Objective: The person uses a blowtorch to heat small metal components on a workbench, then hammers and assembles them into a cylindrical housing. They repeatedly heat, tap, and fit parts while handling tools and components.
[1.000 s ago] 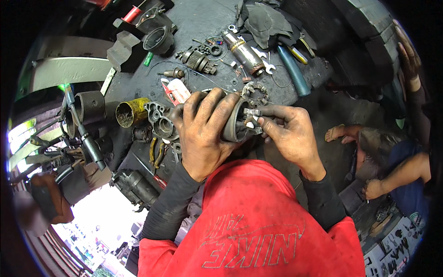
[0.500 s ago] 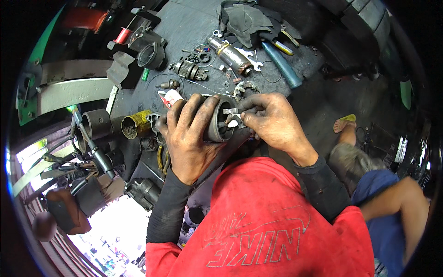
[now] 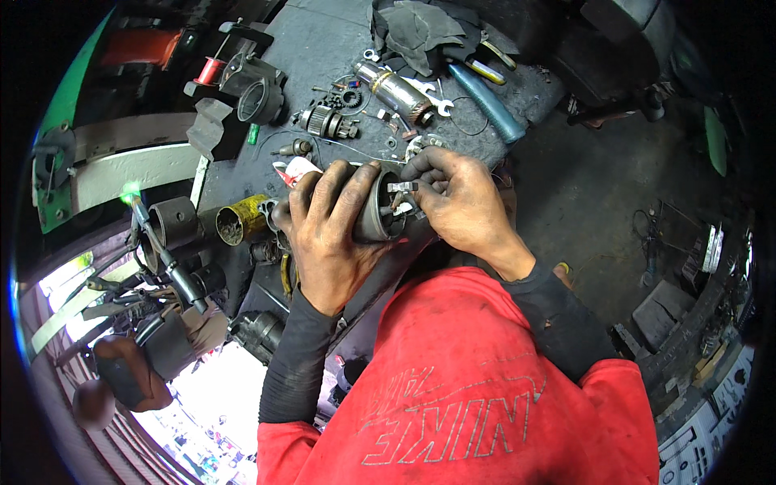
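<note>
My left hand is wrapped around a grey cylindrical motor housing, its open end turned to the right. Inside that opening, parts of the inner fittings show, with a small white bit among them. At the mouth is a small grey metal block with a dark end. The bent fingers of my right hand pinch close against this dark end; the fingertips are partly hidden. Just beyond the hands, a metal ring part lies on the dark bench.
On the bench lie a motor armature, a gear drive, a spanner, a blue-green tube and dark cloth. A yellow cylinder stands left of my hands. A person is at lower left.
My right hand has shifted slightly up and left, its fingers closer to the small block. The person at the right has nearly left the view. My left hand keeps hold of the housing.
</note>
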`<state>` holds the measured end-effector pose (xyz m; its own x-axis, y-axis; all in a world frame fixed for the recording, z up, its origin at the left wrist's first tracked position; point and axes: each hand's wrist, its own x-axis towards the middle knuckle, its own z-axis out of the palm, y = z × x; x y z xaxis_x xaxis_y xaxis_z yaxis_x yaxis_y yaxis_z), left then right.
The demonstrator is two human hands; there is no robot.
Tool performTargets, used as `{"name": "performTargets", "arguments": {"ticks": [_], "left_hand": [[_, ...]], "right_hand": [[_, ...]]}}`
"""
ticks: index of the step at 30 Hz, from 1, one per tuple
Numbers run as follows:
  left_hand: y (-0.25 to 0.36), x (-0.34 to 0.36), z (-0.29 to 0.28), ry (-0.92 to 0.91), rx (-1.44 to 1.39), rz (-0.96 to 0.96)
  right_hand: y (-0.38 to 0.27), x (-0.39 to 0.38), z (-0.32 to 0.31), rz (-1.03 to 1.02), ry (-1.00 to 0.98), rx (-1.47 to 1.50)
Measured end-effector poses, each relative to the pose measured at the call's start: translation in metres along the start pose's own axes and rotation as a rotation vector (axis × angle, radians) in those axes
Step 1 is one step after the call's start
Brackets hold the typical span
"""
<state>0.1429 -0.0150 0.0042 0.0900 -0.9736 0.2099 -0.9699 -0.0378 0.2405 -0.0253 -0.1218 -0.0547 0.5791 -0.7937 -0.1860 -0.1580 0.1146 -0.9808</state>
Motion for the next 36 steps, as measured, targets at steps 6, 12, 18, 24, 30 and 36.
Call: {"name": "performTargets", "arguments": {"ticks": [6, 12, 18, 24, 30, 36], "left_hand": [[-0.002, 0.0, -0.003, -0.041, -0.025, -0.001], [-0.001, 0.001, -0.004, -0.041, -0.025, -0.005], [-0.001, 0.006, -0.011, -0.115, -0.002, -0.002], [0.005, 0.004, -0.019, -0.165, 0.08, -0.003], [0.001, -0.001, -0.011, -0.08, -0.09, -0.074], [-0.004, -0.007, -0.005, -0.039, -0.148, -0.078]], "right_hand": [[-0.003, -0.009, -0.007, 0.245, -0.035, 0.199], [0.001, -0.008, -0.006, 0.215, -0.089, 0.151], [0.003, -0.012, 0.0, 0.208, -0.053, 0.232], [-0.007, -0.015, -0.015, 0.372, -0.144, 0.19], [0.0, -0.011, -0.011, 0.267, -0.132, 0.087], [0.011, -0.015, -0.008, 0.289, -0.105, 0.218]]}}
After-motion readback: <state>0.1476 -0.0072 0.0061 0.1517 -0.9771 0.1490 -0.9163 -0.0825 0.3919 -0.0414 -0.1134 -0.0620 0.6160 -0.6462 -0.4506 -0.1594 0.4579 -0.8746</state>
